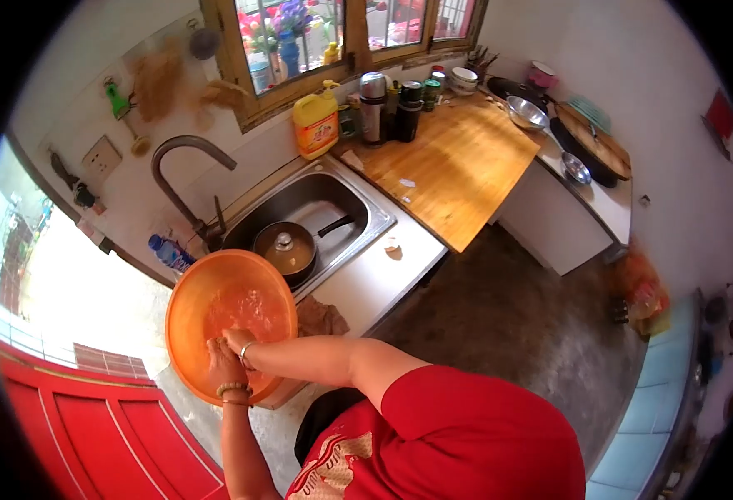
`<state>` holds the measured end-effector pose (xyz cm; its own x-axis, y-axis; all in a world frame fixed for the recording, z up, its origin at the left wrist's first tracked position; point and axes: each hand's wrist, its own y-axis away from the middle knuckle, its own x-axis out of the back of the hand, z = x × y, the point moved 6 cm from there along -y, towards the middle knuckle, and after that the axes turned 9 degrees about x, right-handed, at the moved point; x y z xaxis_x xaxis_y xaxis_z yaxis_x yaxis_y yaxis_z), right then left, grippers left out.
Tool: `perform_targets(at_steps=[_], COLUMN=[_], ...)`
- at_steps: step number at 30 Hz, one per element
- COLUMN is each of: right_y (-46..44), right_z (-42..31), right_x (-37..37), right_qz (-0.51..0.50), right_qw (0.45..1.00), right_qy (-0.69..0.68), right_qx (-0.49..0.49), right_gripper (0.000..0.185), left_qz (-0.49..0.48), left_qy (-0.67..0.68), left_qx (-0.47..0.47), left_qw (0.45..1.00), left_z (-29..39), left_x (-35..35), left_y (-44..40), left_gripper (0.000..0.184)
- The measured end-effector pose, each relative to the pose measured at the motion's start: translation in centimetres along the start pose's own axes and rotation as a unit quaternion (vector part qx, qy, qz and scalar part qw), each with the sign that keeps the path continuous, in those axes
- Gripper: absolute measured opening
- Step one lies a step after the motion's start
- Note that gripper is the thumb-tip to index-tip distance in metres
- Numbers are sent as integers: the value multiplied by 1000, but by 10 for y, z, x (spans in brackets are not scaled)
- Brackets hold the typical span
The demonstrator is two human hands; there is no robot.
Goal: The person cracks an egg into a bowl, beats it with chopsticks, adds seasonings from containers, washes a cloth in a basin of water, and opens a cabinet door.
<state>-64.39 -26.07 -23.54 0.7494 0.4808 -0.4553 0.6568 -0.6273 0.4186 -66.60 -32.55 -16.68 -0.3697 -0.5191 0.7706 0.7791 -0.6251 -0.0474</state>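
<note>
A large orange plastic basin [185, 292] stands at the left end of the counter, with rippling clear water [245, 308] in it. Both of my hands are together inside the basin, close to its near side. My left hand [221, 360], with a beaded bracelet at the wrist, has its fingers bent in against the other hand. Fingers curled, my right hand [238, 340] wears a silver bangle and touches the left. Whether anything small lies between them is hidden. Beside the basin, a lidded dark pan [287, 254] sits in the steel sink [333, 204].
A curved tap [191, 158] rises behind the sink. A brown cloth [320, 317] lies by the basin. A yellow detergent jug [315, 123] and a steel thermos [373, 108] stand behind the wooden board [458, 167]. At lower left is a red door [91, 425].
</note>
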Motion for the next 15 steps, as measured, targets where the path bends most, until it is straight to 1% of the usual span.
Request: perform_targets(at_steps=[1, 2, 3, 4, 5, 6, 7, 8, 9, 10, 12, 13, 14, 15], right_y=[4, 14, 23, 29, 20, 24, 25, 28, 36, 46, 43, 19, 3, 3], right_z=[-9, -22, -27, -28, -29, -40, -39, -42, -50, -56, -52, -35, -22, -25], right_x=[7, 12, 8, 5, 7, -1, -5, -3, -9, -14, -14, -1, 6, 1], right_qz=[38, 73, 70, 65, 40, 11, -55, -66, -86, -107, -131, -105, -75, -85], right_qw=[993, 972, 981, 986, 954, 897, 882, 880, 849, 812, 816, 870, 913, 912], right_qy=[104, 207, 148, 88, 231, 368, 409, 411, 422, 427, 416, 381, 342, 343], right_qx=[40, 83, 107, 129, 189, 246, 227, 228, 307, 382, 380, 297, 210, 210], right_gripper=[27, 27, 27, 28, 28, 29, 31, 31, 31, 32, 33, 33, 33, 33], left_qz=[32, 65, 49, 56, -10, -103, -117, -106, -278, -348, -485, -384, -344, -298], left_qy=[6, 12, 54, 52, 80, 363, 603, 607, 632, 639, 628, 473, 462, 445], left_qx=[-12, -25, 36, 41, 34, 147, 278, 278, 275, 267, 245, 143, 86, 30], left_qw=[999, 997, 997, 996, 996, 914, 738, 737, 669, 632, 557, 780, 813, 844], left_z=[-5, -13, -60, -99, -132, -117, -101, -98, -86, -86, -88, -118, -96, -72], left_x=[-1, -8, -30, -48, -72, -75, -77, -54, -52, -53, -53, -69, -56, -41], left_y=[0, -2, -21, -34, -44, -34, -19, -17, -9, -8, -3, -22, -17, -11], left_gripper=[26, 29, 35, 35, 37, 37, 38, 38, 38, 37, 35, 33, 28, 31])
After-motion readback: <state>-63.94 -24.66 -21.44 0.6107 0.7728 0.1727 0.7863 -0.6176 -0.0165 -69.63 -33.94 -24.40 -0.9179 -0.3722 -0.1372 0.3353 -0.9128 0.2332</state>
